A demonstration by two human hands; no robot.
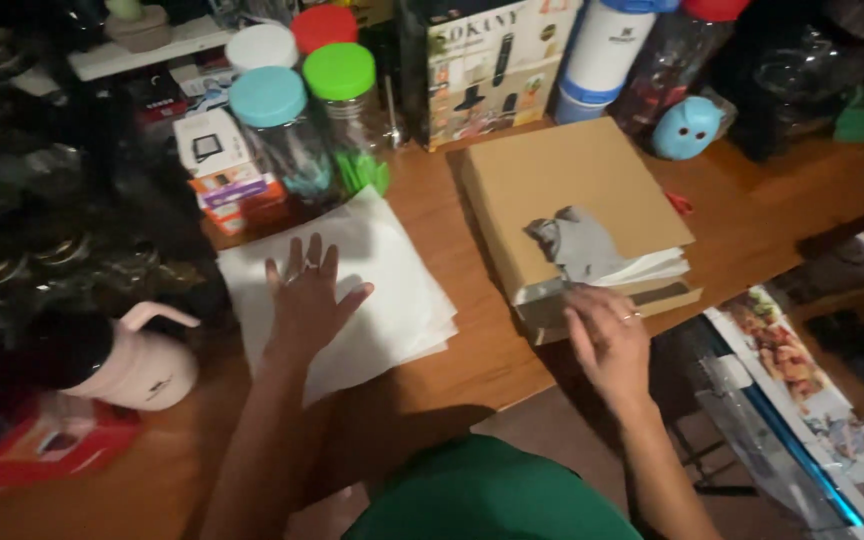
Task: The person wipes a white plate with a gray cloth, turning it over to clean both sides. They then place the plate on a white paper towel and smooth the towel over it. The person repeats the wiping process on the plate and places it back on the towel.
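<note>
- The left hand (308,293) lay flat, fingers spread apart, palm down on a stack of white paper sheets (392,290) on the wooden table (752,225); it gripped nothing.
- The right hand (607,335) rested at the near edge of a flat cardboard box (562,180), fingers loosely together and touching the white sheets (652,268) sticking out of it; whether they pinched a sheet could not be told.
- A grey cloth (577,245) lay on the box; lidded jars (282,130) stood behind the stack.
</note>
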